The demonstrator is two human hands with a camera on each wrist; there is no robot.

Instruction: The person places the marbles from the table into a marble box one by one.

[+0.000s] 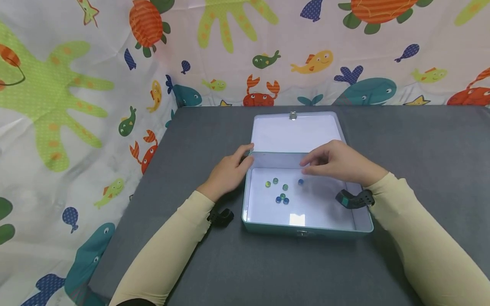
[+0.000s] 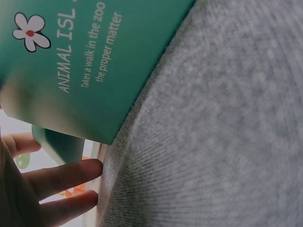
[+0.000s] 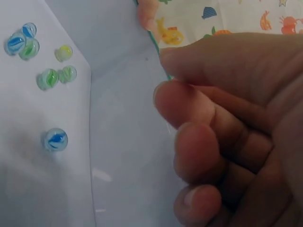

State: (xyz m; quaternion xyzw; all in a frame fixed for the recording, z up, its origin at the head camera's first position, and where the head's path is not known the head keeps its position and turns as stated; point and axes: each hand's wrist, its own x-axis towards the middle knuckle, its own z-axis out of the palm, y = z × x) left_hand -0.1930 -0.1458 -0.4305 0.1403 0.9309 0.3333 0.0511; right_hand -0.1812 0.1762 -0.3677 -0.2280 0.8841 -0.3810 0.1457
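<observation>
A teal metal box (image 1: pixel 310 231) with a white inside lies on the table, its hinged lid (image 1: pixel 296 132) folded back. Several glass marbles are on its floor, among them a lone blue marble (image 3: pixel 56 140), a green marble (image 1: pixel 285 187) and a yellow-green marble (image 1: pixel 268 184). My left hand (image 1: pixel 229 172) rests against the box's back left corner, fingers extended; the left wrist view shows the fingertips (image 2: pixel 90 171) beside the printed teal side. Over the inside of the box hovers my right hand (image 1: pixel 337 161), fingers loosely bent, with nothing visible between thumb and forefinger.
A dark grey cloth covers the table (image 1: pixel 214 272). Behind and to the left hangs a white curtain (image 1: pixel 229 63) printed with sea animals. Dark bands with small cameras sit on both wrists. A metal clasp (image 1: pixel 293 115) stands at the lid's far edge.
</observation>
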